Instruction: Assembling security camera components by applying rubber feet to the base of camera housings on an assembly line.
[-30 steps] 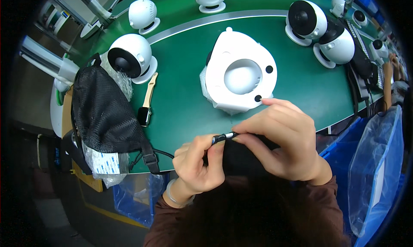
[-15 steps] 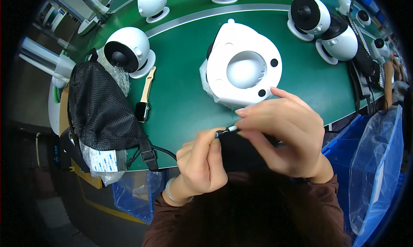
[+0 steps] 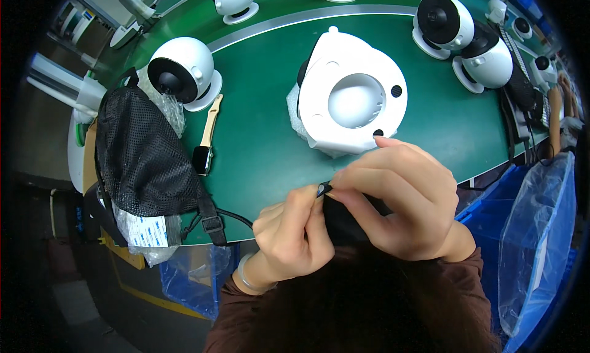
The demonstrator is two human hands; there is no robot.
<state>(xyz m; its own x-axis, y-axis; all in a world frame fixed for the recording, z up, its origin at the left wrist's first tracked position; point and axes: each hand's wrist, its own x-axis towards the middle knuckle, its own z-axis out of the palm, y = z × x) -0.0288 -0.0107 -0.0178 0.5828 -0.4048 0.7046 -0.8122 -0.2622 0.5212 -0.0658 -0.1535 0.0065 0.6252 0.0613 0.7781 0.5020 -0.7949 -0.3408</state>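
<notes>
Both of my hands meet over the table's near edge, pinching a small black piece [image 3: 326, 188] between them. My left hand [image 3: 292, 233] is closed, thumb and forefinger on one end of it. My right hand [image 3: 402, 199] pinches the other end with thumb and fingertips, the rest of its fingers curled. Fingers hide most of the piece, so its kind is unclear. Just beyond, a white rounded housing [image 3: 344, 52] lies on bubble wrap [image 3: 296, 116], with a large round hollow and two black round pads [image 3: 396, 91] on top. My right forefinger comes close to the nearer pad.
On the green table [image 3: 258, 95], a white round-headed device [image 3: 184, 64] and a watch [image 3: 206, 141] stand left, beside a black mesh bag [image 3: 147, 150]. More such devices [image 3: 444, 22] sit at the back right. Blue bins with plastic liners [image 3: 534, 242] flank the table's near side.
My hands have come closer together, and the pale end of the small piece is now covered. Devices on the far strip have shifted right. The housing appears slightly farther right.
</notes>
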